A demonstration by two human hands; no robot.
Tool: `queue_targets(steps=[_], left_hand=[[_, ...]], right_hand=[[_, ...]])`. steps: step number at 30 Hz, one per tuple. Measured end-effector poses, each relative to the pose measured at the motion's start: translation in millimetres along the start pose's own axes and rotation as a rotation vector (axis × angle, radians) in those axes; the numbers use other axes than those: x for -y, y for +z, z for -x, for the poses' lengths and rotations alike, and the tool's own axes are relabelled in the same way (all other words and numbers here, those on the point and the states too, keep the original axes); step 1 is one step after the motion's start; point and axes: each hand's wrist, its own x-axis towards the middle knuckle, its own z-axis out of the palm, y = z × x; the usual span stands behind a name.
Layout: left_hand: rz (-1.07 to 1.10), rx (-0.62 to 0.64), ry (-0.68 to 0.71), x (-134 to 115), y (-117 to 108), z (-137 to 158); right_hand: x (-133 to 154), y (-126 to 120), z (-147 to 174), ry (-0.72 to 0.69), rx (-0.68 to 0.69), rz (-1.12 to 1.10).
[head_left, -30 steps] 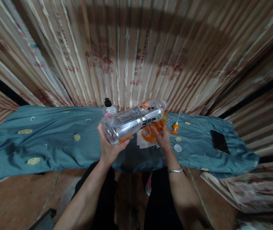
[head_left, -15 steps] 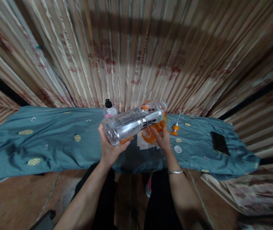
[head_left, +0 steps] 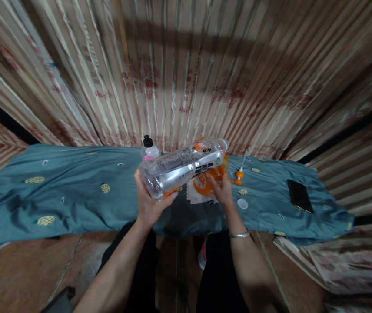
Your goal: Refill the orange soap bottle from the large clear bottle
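My left hand is wrapped round the base of a clear plastic bottle with a silver and orange label. The bottle is tilted, its neck pointing right and slightly up. Behind and below that neck is an orange bottle, gripped by my right hand, thumb against its side. The silver bottle hides the orange bottle's mouth, so I cannot tell whether the two openings meet. An orange pump top with a thin tube lies just right of my right hand. Near it is a small white cap.
Under the bottles is a pale cloth. A clear bottle with a black cap stands behind, left of centre. A black phone lies far right on the teal tablecloth. Striped curtains hang close behind.
Almost nothing differs. Both hands keep their hold on the bottles, with only a very slight shift of the view.
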Motion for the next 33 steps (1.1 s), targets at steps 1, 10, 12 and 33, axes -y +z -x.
queue_targets(steps=[1,10,12,33], left_hand=[[0.000,0.001,0.003,0.0,0.1,0.0],[0.018,-0.014,0.007,-2.9,0.9,0.2],[0.022,-0.002,0.016,-4.3,0.5,1.0],[-0.018,-0.003,-0.007,-2.7,-1.0,1.9]], right_hand=[[-0.9,0.0,-0.2,-0.001,0.002,0.006],[-2.1,0.3,0.1,-0.019,-0.007,0.008],[-2.3,0.0,0.1,-0.018,-0.011,0.011],[-1.3,-0.8,1.8,0.001,-0.012,0.002]])
